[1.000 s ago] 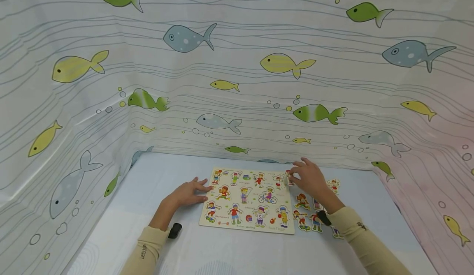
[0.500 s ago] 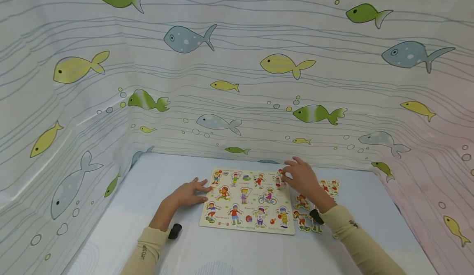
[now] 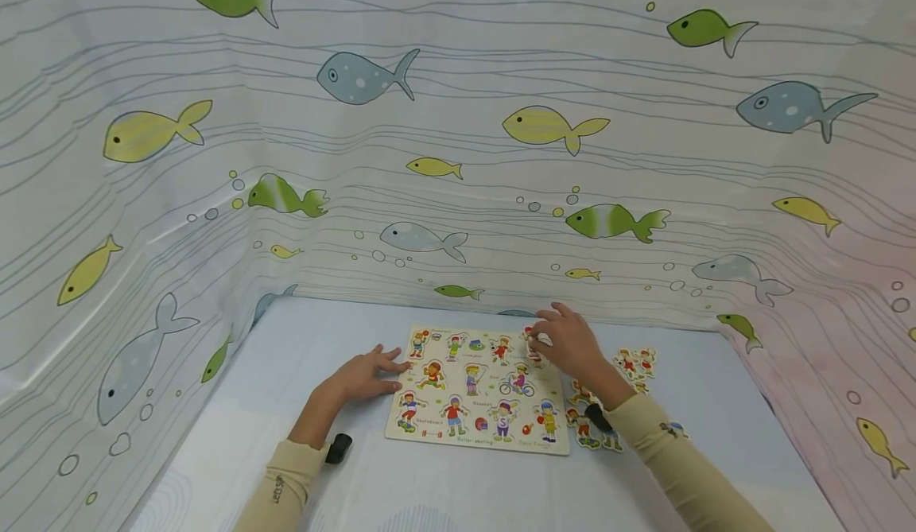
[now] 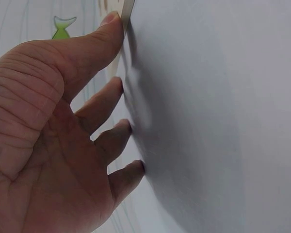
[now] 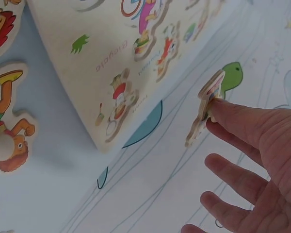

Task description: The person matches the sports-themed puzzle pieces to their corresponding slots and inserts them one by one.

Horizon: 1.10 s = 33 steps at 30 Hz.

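A wooden peg-style puzzle board (image 3: 494,395) printed with sporting children lies flat on the table. My left hand (image 3: 361,374) rests at its left side, fingers spread; in the left wrist view the thumb (image 4: 94,46) touches the board's edge and the other fingertips meet the table surface. My right hand (image 3: 572,349) holds a puzzle piece over the board's upper right corner. In the right wrist view, thumb and index finger pinch this flat wooden puzzle piece (image 5: 206,107) on edge, the remaining fingers loosely spread. Its picture is mostly turned away. Below it shows the printed tennis figure (image 5: 119,99).
Several loose puzzle pieces (image 3: 583,429) lie right of the board, partly under the right forearm, with more pieces (image 3: 635,362) farther back. A fish-patterned sheet (image 3: 494,198) rises behind the table and along both sides. A black wrist device (image 3: 338,448) sits at the left cuff.
My right hand has moved left with the puzzle piece, from beside the board's right edge to over its upper right corner, uncovering loose pieces behind. The left hand has stayed still.
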### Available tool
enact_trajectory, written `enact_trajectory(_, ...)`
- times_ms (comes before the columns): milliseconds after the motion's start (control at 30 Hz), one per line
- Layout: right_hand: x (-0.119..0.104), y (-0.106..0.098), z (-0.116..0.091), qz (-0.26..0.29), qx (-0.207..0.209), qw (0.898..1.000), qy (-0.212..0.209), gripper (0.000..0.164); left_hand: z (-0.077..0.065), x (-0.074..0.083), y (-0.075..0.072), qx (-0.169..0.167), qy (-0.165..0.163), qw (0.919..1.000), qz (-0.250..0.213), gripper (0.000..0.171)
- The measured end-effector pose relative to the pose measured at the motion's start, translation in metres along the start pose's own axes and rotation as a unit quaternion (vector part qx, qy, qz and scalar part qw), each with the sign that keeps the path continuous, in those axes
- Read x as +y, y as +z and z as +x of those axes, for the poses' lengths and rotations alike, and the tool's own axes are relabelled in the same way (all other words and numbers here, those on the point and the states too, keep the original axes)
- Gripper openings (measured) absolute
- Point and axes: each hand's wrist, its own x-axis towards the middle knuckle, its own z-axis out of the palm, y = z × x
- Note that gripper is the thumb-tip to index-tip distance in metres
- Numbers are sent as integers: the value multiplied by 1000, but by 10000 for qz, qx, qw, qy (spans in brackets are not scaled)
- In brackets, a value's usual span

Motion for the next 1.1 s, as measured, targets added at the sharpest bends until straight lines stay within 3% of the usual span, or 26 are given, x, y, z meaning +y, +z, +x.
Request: enact_trajectory(1100,-36,21,29,77,-125,9995,-269,11,-1,0,-1,-14,111,9999,-37,45)
